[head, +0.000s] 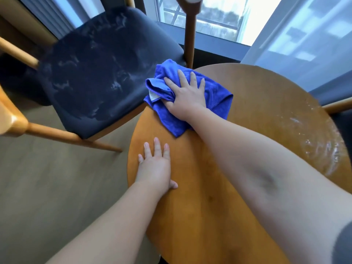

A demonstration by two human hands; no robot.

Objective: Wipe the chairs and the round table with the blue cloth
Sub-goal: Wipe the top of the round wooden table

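The blue cloth (215, 96) lies crumpled on the far left part of the round wooden table (257, 115). My right hand (185, 96) presses flat on the cloth with straight, spread fingers. My left hand (155, 164) rests flat on the tabletop near its left edge, fingers straight. Left of the table stands a chair with a dark blue seat (95, 73) showing damp smears and light wooden legs. The table's right side glistens with wet streaks (322, 147).
A second chair's wooden rail (337, 106) shows at the right edge behind the table. A dark wooden post (189, 35) rises behind the cloth. A window (209, 18) and curtains lie beyond. Grey floor (47, 178) spreads to the left.
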